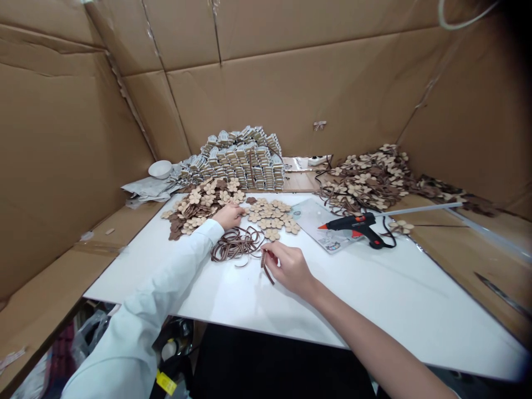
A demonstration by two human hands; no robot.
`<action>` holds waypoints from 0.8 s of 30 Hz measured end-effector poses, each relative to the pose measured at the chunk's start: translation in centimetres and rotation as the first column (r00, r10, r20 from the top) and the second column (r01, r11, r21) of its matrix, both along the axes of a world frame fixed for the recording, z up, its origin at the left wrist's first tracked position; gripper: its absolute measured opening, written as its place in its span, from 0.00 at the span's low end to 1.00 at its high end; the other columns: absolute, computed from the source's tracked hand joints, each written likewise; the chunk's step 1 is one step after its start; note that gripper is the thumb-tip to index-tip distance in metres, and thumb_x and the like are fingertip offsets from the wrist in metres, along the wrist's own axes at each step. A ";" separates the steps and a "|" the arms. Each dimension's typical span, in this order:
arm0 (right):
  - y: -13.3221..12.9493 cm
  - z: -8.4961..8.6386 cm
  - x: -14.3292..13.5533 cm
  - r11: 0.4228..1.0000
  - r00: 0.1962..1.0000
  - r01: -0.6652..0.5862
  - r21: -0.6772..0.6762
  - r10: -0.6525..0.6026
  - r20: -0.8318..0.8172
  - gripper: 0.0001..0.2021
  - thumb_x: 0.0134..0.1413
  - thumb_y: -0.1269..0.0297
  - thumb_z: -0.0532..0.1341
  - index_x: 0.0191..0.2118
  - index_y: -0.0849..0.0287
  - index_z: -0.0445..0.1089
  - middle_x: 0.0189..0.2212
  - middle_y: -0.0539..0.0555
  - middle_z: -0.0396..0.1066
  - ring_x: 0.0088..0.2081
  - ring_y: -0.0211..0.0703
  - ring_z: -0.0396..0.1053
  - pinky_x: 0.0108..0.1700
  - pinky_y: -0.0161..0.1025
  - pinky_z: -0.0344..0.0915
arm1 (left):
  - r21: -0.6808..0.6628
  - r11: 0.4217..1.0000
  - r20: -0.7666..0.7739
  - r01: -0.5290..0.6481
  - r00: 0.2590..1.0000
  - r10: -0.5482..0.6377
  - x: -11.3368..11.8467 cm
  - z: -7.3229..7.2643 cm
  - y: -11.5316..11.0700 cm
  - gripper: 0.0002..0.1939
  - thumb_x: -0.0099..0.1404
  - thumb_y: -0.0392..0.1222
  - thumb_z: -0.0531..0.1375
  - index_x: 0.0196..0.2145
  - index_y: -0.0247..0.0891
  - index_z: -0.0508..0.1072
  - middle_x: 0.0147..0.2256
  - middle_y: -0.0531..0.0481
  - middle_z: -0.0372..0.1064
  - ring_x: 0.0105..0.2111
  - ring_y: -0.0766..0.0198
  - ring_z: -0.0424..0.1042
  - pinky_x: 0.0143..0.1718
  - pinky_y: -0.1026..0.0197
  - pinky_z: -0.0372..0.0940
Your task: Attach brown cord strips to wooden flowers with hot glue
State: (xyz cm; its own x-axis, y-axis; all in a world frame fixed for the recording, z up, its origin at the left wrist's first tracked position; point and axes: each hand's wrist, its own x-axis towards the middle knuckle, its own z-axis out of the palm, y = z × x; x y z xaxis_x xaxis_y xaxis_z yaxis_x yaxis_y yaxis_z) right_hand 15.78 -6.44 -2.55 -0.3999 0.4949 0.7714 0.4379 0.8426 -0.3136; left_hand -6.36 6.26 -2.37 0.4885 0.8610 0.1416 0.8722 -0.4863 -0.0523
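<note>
Brown cord (236, 244) lies in a loose tangle on the white table (374, 316), near its middle, and a short brown strip (269, 272) of similar look is at the right of it, held in the fingers. Going from the left, there is first a white bowl (160, 169) at the back corner, and then a mixed pile of brown and pale flower pieces (199, 208). At the right edge of this pile rests the left hand (228, 216), with its fingers bent toward the pieces; I cannot tell if it grips one of them. Behind stand stacked small blocks (249, 160), in many rows. Next comes a flat group of pale flowers (272, 213), and in front of it the right hand (291, 267) is closed in a pinch on the short strip, whose ends hang downward. Further right, a glue gun (353, 223) lies partly over a clear sheet (318, 224), its orange tip pointing left, below a bigger heap of flowers (369, 177). In my judgement, the step in hand is taking pieces together, strip in one hand and flower side in the other; the next move calls for a steady pinch and separating a single flower without dragging the tangle.
</note>
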 end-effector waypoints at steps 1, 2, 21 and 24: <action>0.0 0.0 0.0 1.000 1.000 0.000 0.000 0.000 -0.001 0.07 0.51 0.74 0.51 0.32 0.62 0.66 0.20 0.50 0.66 0.20 0.31 0.61 0.24 0.29 0.58 | -0.003 1.000 0.025 -0.006 1.000 0.006 0.0 -0.1 0.1 0.17 0.55 0.33 0.49 0.40 0.33 0.70 0.38 0.43 0.68 0.42 0.60 0.64 0.47 0.60 0.56; 0.0 0.0 0.0 1.000 1.000 0.001 0.001 -0.001 -0.003 0.07 0.51 0.74 0.51 0.32 0.62 0.66 0.21 0.50 0.66 0.21 0.31 0.61 0.24 0.29 0.58 | 0.001 1.000 0.054 -0.023 0.998 0.023 0.0 -0.2 0.2 0.17 0.55 0.32 0.49 0.40 0.33 0.70 0.38 0.43 0.68 0.42 0.60 0.64 0.47 0.60 0.57; 0.6 -0.1 -0.2 0.999 0.999 0.035 -0.003 -0.035 0.020 0.07 0.51 0.73 0.50 0.32 0.62 0.65 0.20 0.49 0.65 0.19 0.30 0.58 0.22 0.29 0.56 | -0.178 0.917 0.108 -0.356 0.919 0.378 4.3 1.0 9.6 0.10 0.48 0.40 0.61 0.29 0.33 0.76 0.30 0.41 0.72 0.35 0.59 0.69 0.39 0.64 0.61; 0.6 -0.2 -0.3 1.000 0.999 0.022 -0.005 -0.022 0.033 0.08 0.52 0.73 0.49 0.32 0.62 0.65 0.20 0.49 0.65 0.19 0.30 0.58 0.22 0.29 0.56 | -0.187 0.910 0.128 -0.369 0.910 0.395 4.3 1.5 9.8 0.08 0.47 0.38 0.60 0.26 0.32 0.75 0.29 0.40 0.71 0.36 0.58 0.69 0.39 0.64 0.61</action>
State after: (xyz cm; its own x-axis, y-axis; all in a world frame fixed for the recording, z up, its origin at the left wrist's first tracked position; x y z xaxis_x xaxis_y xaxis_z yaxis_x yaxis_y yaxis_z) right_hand 15.52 -5.86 -2.72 -0.4136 0.5080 0.7555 0.4665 0.8309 -0.3033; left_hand -2.03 16.01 -0.85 0.0997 0.9942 0.0394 0.9830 -0.1046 0.1512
